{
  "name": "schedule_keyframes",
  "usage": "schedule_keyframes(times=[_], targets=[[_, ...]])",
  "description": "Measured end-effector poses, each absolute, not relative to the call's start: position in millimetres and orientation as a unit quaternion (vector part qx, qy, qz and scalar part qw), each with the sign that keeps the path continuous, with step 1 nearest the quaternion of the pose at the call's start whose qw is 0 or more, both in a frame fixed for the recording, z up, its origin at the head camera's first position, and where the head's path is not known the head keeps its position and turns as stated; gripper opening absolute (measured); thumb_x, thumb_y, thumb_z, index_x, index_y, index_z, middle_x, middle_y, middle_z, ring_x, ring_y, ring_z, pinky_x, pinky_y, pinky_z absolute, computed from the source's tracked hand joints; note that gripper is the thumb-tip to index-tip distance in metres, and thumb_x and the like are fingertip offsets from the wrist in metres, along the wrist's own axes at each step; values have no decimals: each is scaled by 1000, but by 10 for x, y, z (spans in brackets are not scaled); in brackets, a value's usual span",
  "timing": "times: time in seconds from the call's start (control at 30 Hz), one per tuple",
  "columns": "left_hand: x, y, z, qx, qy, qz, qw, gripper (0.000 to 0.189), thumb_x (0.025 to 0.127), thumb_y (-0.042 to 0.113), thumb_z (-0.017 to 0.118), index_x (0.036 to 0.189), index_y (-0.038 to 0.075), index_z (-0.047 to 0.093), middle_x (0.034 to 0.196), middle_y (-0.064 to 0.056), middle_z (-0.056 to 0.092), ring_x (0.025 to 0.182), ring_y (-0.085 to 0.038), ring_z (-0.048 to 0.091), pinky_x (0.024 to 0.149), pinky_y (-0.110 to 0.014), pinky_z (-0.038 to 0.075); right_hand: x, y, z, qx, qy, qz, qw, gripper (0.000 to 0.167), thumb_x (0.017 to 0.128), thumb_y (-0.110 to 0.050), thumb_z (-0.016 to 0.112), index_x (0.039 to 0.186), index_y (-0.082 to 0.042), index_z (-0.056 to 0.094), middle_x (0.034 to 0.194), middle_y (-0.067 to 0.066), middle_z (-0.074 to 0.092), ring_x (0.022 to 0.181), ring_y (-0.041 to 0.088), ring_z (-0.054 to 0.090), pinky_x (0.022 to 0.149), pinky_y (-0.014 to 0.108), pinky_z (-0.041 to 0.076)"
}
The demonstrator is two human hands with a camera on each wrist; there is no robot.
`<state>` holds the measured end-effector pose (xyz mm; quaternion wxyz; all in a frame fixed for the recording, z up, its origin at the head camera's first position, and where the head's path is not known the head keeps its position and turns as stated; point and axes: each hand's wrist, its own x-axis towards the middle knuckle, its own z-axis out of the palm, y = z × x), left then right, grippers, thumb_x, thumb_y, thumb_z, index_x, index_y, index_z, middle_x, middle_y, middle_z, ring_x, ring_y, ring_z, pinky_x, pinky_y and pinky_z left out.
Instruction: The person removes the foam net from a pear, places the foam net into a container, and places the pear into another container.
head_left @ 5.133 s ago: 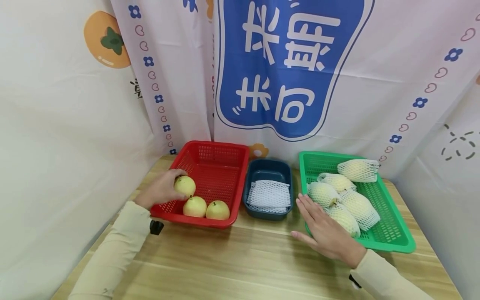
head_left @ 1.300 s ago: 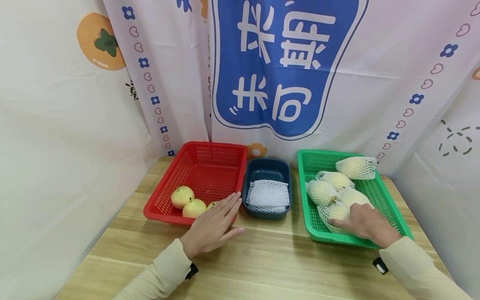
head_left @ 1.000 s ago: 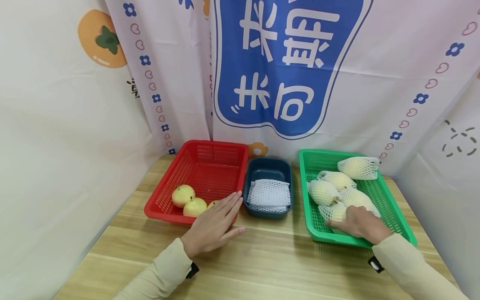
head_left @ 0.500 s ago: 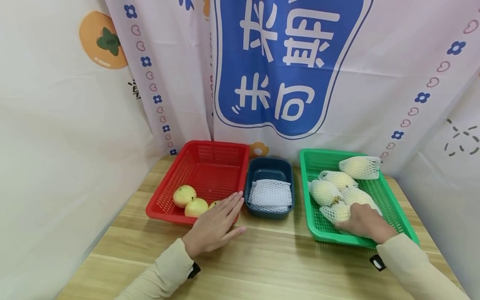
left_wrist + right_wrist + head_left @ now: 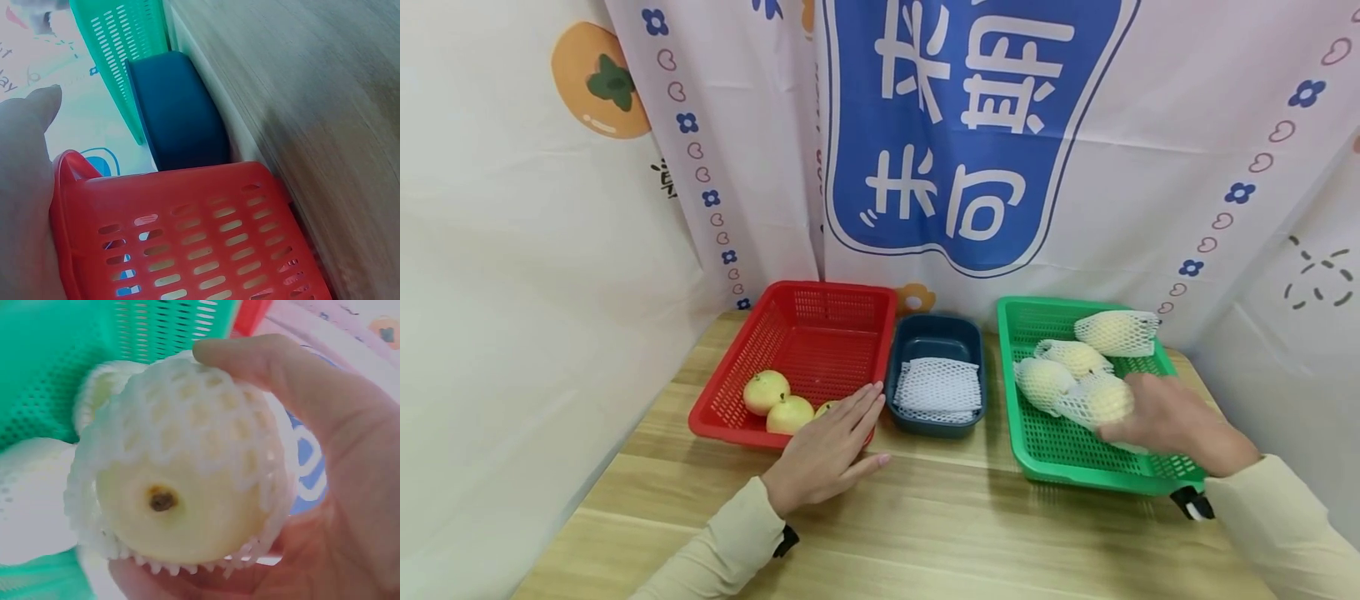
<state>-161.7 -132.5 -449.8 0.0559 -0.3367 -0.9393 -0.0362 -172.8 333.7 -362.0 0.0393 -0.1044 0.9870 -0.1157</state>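
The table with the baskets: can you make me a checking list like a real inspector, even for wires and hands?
Surface: wooden table.
Job's things: red basket with three bare fruits, one partly hidden; blue box holding white nets; green basket with fruits in nets.
Clutter: nothing seen.
Hands: left hand at the red basket's near corner; right hand holding a netted fruit at the green basket.
Cables: nothing seen.
Surroundings: pale printed curtains, one with a blue sign.
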Motion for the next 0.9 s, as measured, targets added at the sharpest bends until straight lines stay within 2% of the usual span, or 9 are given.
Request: schedule_keyframes(times=[0.3, 0.47, 0.57, 0.67, 0.9], targets=[[-1612, -1327, -4517, -336, -939, -42, 56, 87, 105, 68, 39, 168, 9, 26, 178, -7, 20, 164, -27, 24, 129, -45, 33, -1695, 3118, -3290, -160, 981, -103, -39, 70, 70, -43, 90, 108, 9, 61, 72, 6, 61, 63, 20, 53, 55, 33, 41], [-1612, -1326, -4531, -336, -939, -44, 57, 87, 105, 68, 38, 167, 9, 27, 178, -7, 21, 164, -27, 24, 129, -45, 33, -1625, 2945, -3072, -178, 974, -108, -92, 79, 71, -45, 92, 122, 8, 63, 86, 12, 70, 67, 22, 59, 56, 34, 46], [-1611, -1326, -4536, -337, -939, -42, 59, 86, 105, 67, 40, 167, 8, 28, 178, -7, 21, 164, -27, 24, 129, -45, 33, -1552, 2801, -2961, -181, 972, -116, -92, 85, 72, -49, 92, 132, 5, 62, 102, 14, 73, 75, 21, 61, 59, 31, 46], [-1615, -1323, -4536, -340, -937, -39, 67, 85, 105, 65, 43, 167, 8, 28, 178, -7, 21, 164, -27, 25, 130, -44, 33, -1469, 2646, -2918, -201, 967, -129, -90, 85, 73, -49, 92, 134, 3, 62, 110, 14, 74, 82, 20, 63, 63, 29, 47], [-1620, -1323, -4525, -344, -934, -43, 83, 83, 106, 60, 49, 165, 5, 32, 177, -9, 24, 163, -27, 26, 129, -45, 33, -1299, 2255, -3165, -270, 947, -154, -78, 81, 70, -45, 93, 130, 0, 64, 116, 12, 74, 91, 16, 66, 71, 29, 55]])
